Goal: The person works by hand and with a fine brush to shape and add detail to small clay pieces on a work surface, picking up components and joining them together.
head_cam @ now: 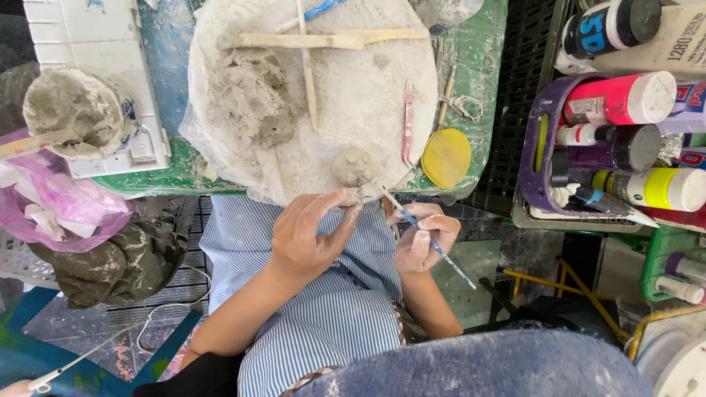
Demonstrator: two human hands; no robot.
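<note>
The round clay-dusted work board (368,88) fills the upper centre; take it as your landmark. On its left part lies a grey clay lump (250,95). At its near edge sits a small round clay face (352,165). Just below that edge your left hand (309,235) pinches a small clay piece (362,192) between thumb and fingertips. Beside it, your right hand (423,239) closes its fingers around a thin blue-striped modelling tool (426,237), tip touching the piece.
</note>
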